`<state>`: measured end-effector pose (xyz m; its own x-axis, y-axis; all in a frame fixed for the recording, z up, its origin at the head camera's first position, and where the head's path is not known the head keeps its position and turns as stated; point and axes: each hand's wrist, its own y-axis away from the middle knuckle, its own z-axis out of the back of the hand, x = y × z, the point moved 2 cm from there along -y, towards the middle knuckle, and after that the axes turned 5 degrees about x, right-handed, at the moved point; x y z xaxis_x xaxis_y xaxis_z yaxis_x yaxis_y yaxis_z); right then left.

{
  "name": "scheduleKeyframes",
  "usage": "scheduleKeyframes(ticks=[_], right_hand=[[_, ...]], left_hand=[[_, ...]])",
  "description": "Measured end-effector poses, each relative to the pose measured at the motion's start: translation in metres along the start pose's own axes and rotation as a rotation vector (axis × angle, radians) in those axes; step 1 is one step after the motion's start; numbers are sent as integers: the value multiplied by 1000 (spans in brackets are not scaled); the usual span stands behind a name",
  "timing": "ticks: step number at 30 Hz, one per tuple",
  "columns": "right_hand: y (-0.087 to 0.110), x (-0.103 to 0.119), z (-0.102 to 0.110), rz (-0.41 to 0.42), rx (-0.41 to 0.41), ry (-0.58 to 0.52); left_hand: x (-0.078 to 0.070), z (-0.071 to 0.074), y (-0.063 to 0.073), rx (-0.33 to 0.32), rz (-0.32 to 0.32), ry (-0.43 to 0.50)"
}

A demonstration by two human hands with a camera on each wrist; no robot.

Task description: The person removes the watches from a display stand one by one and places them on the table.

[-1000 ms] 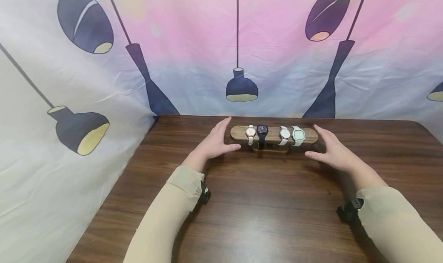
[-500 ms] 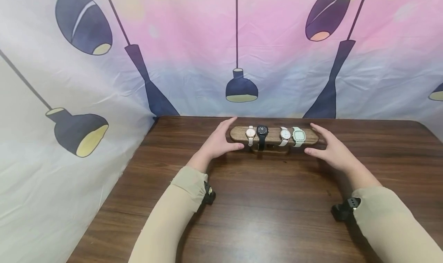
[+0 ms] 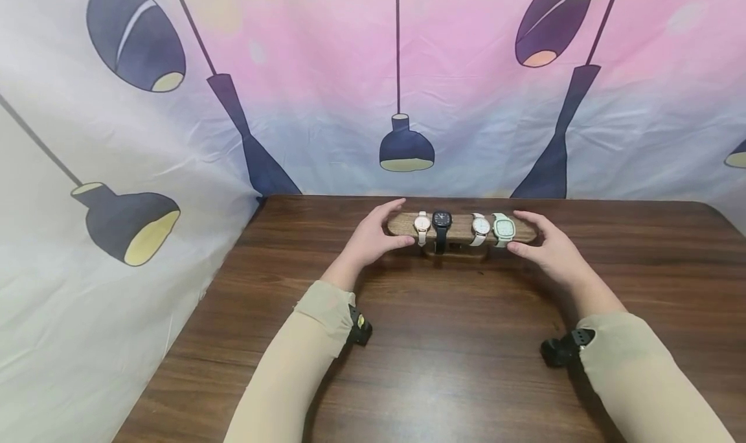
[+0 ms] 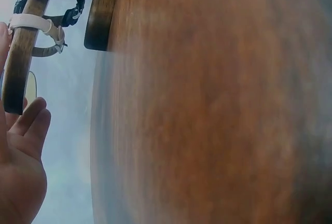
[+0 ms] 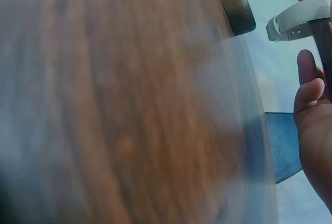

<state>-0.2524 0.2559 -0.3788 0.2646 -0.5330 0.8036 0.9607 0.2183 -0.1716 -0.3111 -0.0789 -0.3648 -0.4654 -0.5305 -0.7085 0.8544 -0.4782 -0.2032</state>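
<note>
A wooden watch stand (image 3: 462, 224), a long rounded bar on a low base (image 3: 457, 251), stands toward the table's back edge. Strapped along it are a small white watch (image 3: 422, 223), a black watch (image 3: 441, 220), another white watch (image 3: 480, 225) and a mint-green watch (image 3: 504, 228). My left hand (image 3: 373, 234) holds the bar's left end, thumb in front and fingers behind. At the opposite end, my right hand (image 3: 553, 252) holds the bar likewise, its thumb near the mint-green watch. The wrist views show the bar's ends between thumb and fingers; the exact contact is partly hidden.
The brown wood-grain table (image 3: 431, 339) spreads in front of the stand. Behind it hangs a cloth backdrop (image 3: 326, 106) printed with lamps, which continues down the left side. A black wrist camera (image 3: 360, 326) sits under the left sleeve, another camera (image 3: 559, 351) under the right.
Both hands have moved inward onto the ends of the watch stand, the left hand rightward and the right hand leftward. The stand and its watches have stayed in place.
</note>
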Motion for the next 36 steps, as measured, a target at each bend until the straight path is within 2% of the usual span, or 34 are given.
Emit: scheduleKeyframes(ticks=[3,7,13,16,18,22,24,36], right_hand=[[-1,1,-3,-2,-22,-58],[-2,2,-8,-5,-40,-145],[-5,-1,-11,-36,-42,-198],[-6,-2,-13,-26,-45,-252],[-5,-2,-16,-3,-41,-359],[-5,-4,-21,66,-5,-672],[-5,-5,-22,96,13,-781],[-5,-13,-22,136,30,-909]], left_hand=[[-1,0,-1,9,-2,-11],[1,-1,-2,30,26,-4],[6,-4,-4,64,73,58],[8,-6,-3,66,93,86],[9,-7,-3,69,107,100],[11,-9,-2,62,114,130],[11,-10,-1,51,113,147],[15,-20,-1,-3,79,249]])
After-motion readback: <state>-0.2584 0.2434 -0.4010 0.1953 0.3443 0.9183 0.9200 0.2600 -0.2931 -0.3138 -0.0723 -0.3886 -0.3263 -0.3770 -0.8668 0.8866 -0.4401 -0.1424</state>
